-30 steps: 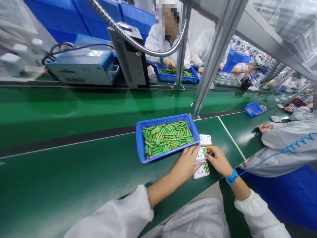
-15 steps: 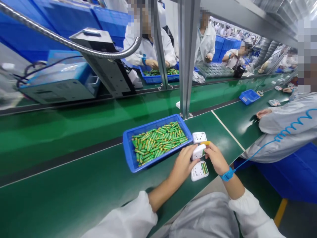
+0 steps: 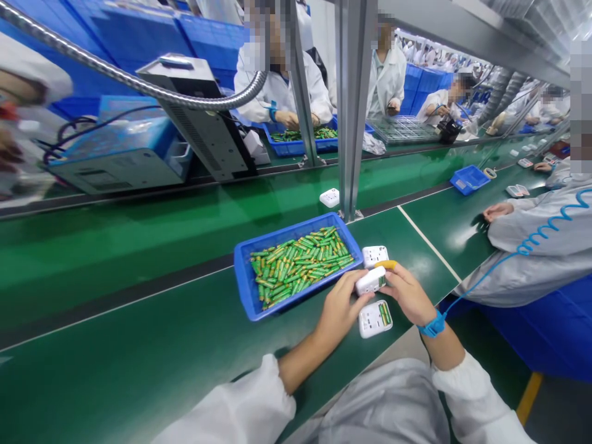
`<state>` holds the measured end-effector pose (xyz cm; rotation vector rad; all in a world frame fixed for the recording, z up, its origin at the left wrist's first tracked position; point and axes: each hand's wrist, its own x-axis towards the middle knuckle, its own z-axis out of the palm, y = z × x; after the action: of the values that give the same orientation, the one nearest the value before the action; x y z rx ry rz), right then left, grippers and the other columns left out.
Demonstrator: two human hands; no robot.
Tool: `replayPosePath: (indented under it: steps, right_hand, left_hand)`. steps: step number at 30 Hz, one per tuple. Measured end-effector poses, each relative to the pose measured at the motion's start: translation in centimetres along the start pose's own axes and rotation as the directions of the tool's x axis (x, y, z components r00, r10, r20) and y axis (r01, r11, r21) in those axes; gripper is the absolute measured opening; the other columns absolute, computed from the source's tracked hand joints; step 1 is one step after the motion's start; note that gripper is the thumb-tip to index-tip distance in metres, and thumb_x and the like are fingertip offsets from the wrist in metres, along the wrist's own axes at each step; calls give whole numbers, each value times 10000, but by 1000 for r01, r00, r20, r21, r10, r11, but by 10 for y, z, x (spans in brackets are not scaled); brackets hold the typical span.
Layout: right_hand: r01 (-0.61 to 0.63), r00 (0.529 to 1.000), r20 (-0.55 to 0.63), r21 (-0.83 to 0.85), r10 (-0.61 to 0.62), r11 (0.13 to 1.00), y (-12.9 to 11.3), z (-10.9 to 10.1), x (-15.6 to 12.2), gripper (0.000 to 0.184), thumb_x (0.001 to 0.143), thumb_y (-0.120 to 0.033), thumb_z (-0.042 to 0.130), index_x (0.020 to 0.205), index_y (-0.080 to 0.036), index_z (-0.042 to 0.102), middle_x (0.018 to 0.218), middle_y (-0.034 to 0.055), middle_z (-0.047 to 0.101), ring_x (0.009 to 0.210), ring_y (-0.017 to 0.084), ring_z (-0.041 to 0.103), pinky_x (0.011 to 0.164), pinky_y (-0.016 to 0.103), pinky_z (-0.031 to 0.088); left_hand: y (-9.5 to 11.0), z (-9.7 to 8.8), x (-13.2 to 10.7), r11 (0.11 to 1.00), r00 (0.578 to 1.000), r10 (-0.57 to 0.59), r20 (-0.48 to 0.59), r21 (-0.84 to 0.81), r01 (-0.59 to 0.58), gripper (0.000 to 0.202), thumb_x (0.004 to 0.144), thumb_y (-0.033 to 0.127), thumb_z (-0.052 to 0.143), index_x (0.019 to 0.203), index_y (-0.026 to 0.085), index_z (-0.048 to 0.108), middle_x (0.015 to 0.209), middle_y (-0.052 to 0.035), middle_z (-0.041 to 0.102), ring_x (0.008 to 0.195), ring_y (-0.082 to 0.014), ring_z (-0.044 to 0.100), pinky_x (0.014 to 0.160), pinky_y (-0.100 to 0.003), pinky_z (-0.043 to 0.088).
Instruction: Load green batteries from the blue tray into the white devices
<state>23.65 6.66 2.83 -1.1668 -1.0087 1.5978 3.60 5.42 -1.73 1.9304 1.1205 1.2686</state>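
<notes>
Green batteries in one white case, and two hands on the next

The left hand has its grip closed around the middle case, a white one, and tips it up above the bench. The right hand touches the right end of that case. I cannot tell if its grip is pinching anything, because the fingers cover that spot. One finger wears a yellow cover.

The near case lies flat on the bench with green batteries in its slot, so that one looks done. The middle case shows a bit of green at its right end, so I think it is partly or fully filled. The far case, just past the hands, shows no green that I can see. It may be one that is left to do.

The blue tray sits beside the cases, with lots of loose green batteries inside (far too many to count!). Another white case lies on the green strip past the tray, right by a metal post.

Some things are hard to see. Most of the middle case's slot is tilted away or hidden. The far case is partly covered by the hands. The people at the edges are cut off.
</notes>
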Motion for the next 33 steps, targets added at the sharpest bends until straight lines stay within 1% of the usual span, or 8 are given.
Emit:
replayPosePath:
  steps: [3,7,14,17,21,26,29,33]
  right_hand:
    - [-3,1000,11,9,3,1000,3,0,0,350,915,-482,788,1203,-285,760,1167,49,734,1164,254,683,1046,418,602]
    - [13,1000,6,33,-13,999,5,2,-1,355,928,-483,782,1219,-283,747,1210,58,747,1212,261,683,1086,431,593]
    - [-37,999,41,33,36,999,5,7,2,333,933,-470,768,1209,-294,702,1219,45,729,1207,254,691,1055,425,614]
    - [-24,999,24,22,24,999,6,9,3,324,920,-455,760,1193,-293,699,1201,43,732,1218,261,687,1052,422,614]
    - [9,1000,1,29,-9,1000,10,10,5,301,888,-417,748,1155,-284,706,1144,40,739,1166,261,693,1057,432,603]
    - [19,999,-39,26,-18,999,15,10,5,261,857,-357,681,1104,-273,687,1143,34,741,1150,255,685,1047,425,592]
    - [29,999,-47,67,-26,997,16,12,5,238,834,-322,657,1064,-265,680,1141,30,739,1139,248,680,1042,418,583]
    - [39,997,-68,125,-31,991,14,16,6,263,773,-291,650,1026,-259,710,1060,21,737,1091,239,675,1012,391,581]
  left_hand:
    - [1,0,0,1000,1000,-17,10,-25,18,347,1081,300,711,1419,258,647,1350,-98,728,1232,-269,729,1029,-391,627]
    - [-1,0,-1,999,1000,-29,11,-25,30,349,1081,309,716,1418,250,642,1364,-100,725,1247,-269,727,1047,-396,624]
    - [-8,-1,-3,997,1000,23,-3,71,-23,361,1090,323,713,1437,251,645,1390,-105,732,1286,-278,725,1111,-428,605]
    - [-10,-2,-3,994,1000,13,12,105,-14,368,1087,315,713,1447,260,653,1404,-105,731,1305,-289,722,1130,-446,599]
    - [-9,-4,-3,993,998,56,17,105,-57,375,1092,283,699,1463,263,643,1401,-109,731,1305,-281,726,1128,-429,603]
    - [-11,-1,-4,990,996,65,64,123,-72,384,1100,265,673,1481,260,625,1399,-116,724,1316,-278,720,1148,-435,592]
    - [-11,0,-4,990,994,88,71,103,-95,382,1119,256,637,1500,253,600,1405,-120,718,1323,-266,715,1150,-423,589]
    - [-9,0,-4,992,993,83,79,87,-90,368,1122,247,630,1489,254,612,1402,-114,723,1323,-260,715,1153,-421,588]
